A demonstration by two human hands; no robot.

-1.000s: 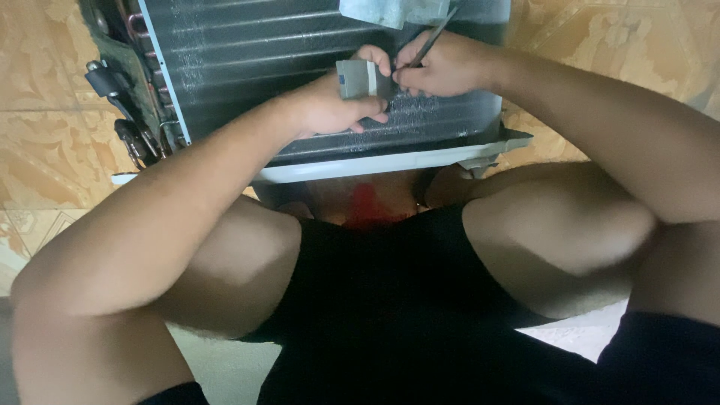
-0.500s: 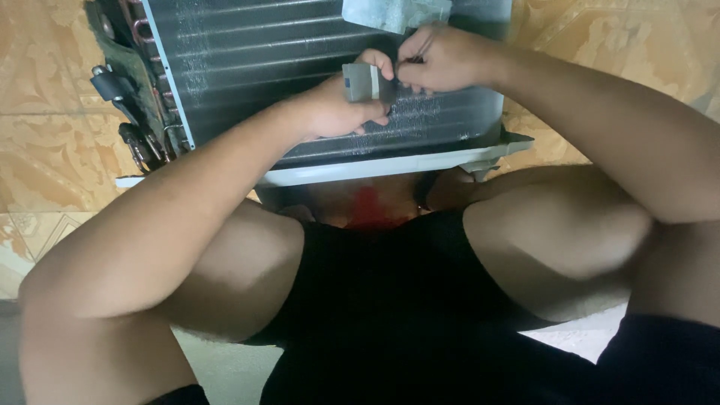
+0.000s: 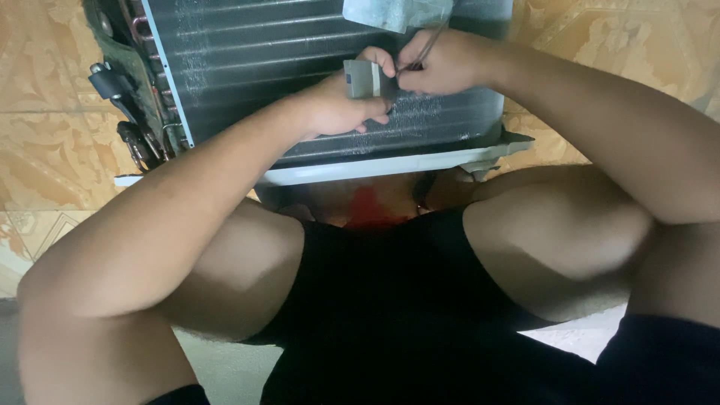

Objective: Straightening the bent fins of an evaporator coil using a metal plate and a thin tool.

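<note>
Here, with the left hand [image 3: 337, 105] clamped on the small grey block [image 3: 361, 79] and the right hand [image 3: 442, 64] pinching a thin wire [image 3: 429, 46] at upper centre, a slip could bend the finned coil [image 3: 300, 52].

Two bare forearms, no sleeves down to wrist, no watch, no rings or gloves visible. Left hand [image 3: 337, 105] at 12 o'clock of frame, right hand [image 3: 442, 64] just toward 1 o'clock from it. Both knees bare, at 8 and 4 o'clock. Black shorts [image 3: 390, 300] fill centre to 6 o'clock; dark fabric edge also at 5 o'clock corner. Feet below coil edge blurred, footwear unclear.
</note>
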